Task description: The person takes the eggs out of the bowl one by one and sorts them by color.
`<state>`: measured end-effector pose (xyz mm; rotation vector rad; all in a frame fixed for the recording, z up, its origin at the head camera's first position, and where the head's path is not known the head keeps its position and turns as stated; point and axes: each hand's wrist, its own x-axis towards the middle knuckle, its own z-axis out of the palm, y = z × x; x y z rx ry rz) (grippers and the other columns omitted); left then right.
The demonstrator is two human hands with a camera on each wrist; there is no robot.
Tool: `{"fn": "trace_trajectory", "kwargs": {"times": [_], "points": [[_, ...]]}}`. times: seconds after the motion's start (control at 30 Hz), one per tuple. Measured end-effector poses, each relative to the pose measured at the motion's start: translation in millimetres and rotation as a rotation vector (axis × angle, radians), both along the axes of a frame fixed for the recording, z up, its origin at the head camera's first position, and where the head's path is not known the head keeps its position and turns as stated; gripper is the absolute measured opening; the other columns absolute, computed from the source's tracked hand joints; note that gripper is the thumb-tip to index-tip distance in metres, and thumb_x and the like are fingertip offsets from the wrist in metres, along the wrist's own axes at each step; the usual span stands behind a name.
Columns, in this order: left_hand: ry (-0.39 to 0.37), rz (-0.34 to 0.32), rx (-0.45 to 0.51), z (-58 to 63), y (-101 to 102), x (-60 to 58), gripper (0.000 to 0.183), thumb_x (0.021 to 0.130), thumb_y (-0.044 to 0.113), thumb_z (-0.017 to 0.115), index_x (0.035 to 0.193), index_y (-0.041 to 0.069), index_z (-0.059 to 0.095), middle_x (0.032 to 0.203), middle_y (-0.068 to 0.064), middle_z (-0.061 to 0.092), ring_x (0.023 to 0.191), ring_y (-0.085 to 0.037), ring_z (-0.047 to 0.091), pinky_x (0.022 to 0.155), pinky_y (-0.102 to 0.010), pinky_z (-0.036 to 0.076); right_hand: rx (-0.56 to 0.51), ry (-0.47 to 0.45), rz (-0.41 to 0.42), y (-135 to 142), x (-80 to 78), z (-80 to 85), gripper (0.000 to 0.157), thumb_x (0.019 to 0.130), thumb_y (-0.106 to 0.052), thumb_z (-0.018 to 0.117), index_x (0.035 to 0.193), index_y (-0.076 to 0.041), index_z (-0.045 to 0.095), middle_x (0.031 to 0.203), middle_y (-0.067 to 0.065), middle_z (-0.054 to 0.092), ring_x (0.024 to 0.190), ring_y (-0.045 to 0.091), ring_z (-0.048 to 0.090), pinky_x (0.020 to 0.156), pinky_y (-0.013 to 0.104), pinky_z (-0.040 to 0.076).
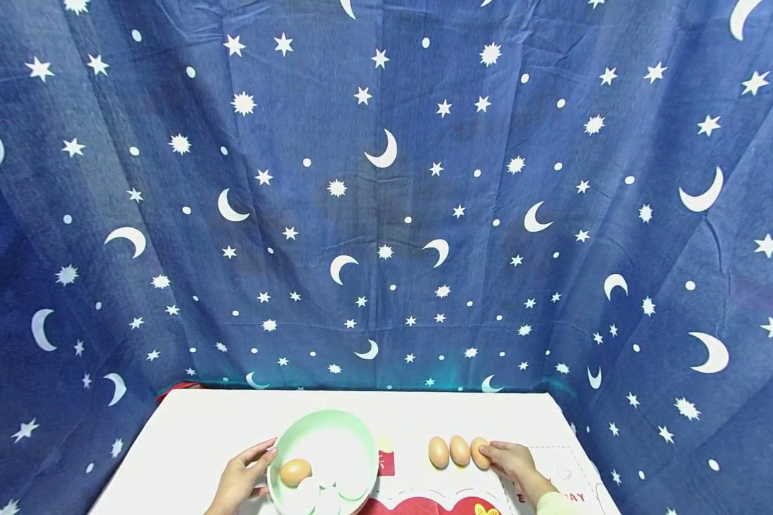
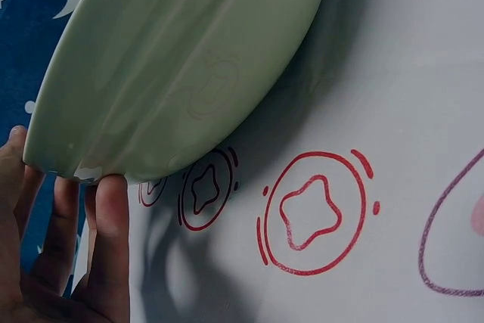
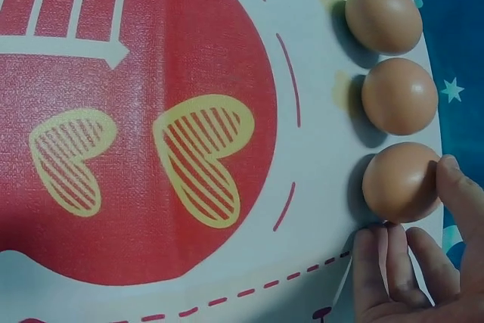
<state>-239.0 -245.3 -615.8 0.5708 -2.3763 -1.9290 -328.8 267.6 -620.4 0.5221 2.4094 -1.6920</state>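
My left hand (image 1: 240,478) holds the left side of a pale green bowl (image 1: 368,442), its fingertips on the edge. In the left wrist view the bowl's glossy outer side (image 2: 189,73) shows above those fingers (image 2: 113,217). Inside the bowl lie a brown egg (image 1: 295,472) and several white, rounded things that look like eggs (image 1: 308,492). At the right, three brown eggs stand in a row. My right hand (image 1: 512,463) pinches the rightmost egg (image 3: 402,182) between thumb and fingers. Beside it are the middle egg (image 3: 399,97) and the left egg (image 3: 384,18).
A white tabletop (image 1: 225,415) carries printed red shapes (image 1: 419,506) and yellow hearts (image 3: 208,160). Behind and beside the table hangs a blue curtain (image 1: 386,214) with white stars and moons. The row of eggs lies near the table's far edge in the right wrist view.
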Motion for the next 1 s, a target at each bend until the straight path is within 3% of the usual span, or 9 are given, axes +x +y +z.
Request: {"fn": "trace_trajectory", "kwargs": {"times": [0.23, 0.43, 0.67, 1.0], "points": [[0.000, -0.001, -0.007, -2.4, -1.4, -0.7, 0.054, 0.090, 0.038, 0.071, 0.130, 0.002, 0.062, 0.114, -0.016, 0.067, 0.084, -0.017, 0.066, 0.059, -0.037, 0.063, 0.019, 0.009, -0.029, 2.2, -8.0, 15.3, 0.067, 0.081, -0.021, 0.080, 0.125, 0.021, 0.051, 0.114, 0.031, 0.065, 0.099, 0.037, 0.069, 0.087, 0.042, 0.059], [-0.006, -0.002, -0.003, -2.8, -2.4, -1.8, 0.056, 0.090, 0.040, 0.071, 0.130, 0.003, 0.062, 0.110, -0.014, 0.067, 0.084, -0.017, 0.065, 0.059, -0.037, 0.063, 0.120, 0.156, -0.002, -15.8, -21.9, 45.4, 0.052, 0.085, -0.021, 0.076, 0.119, 0.016, 0.060, 0.110, 0.028, 0.068, 0.091, 0.033, 0.071, 0.080, 0.039, 0.061], [-0.011, 0.004, 0.000, -0.8, -1.3, -0.8, 0.055, 0.090, 0.040, 0.070, 0.130, 0.003, 0.061, 0.107, -0.011, 0.067, 0.080, -0.016, 0.066, 0.059, -0.036, 0.062, 0.044, 0.289, 0.073, -80.7, -33.5, 72.6, 0.033, 0.091, -0.018, 0.068, 0.109, 0.010, 0.067, 0.108, 0.025, 0.070, 0.089, 0.029, 0.071, 0.078, 0.037, 0.062], [0.008, 0.003, -0.007, -2.6, -2.0, 0.1, 0.055, 0.090, 0.039, 0.071, 0.130, 0.003, 0.061, 0.105, -0.011, 0.067, 0.080, -0.016, 0.066, 0.058, -0.036, 0.062, -0.125, 0.361, 0.350, -185.4, -23.8, 83.6, 0.033, 0.092, -0.015, 0.068, 0.112, 0.012, 0.065, 0.103, 0.022, 0.071, 0.089, 0.029, 0.070, 0.080, 0.041, 0.062]]}}
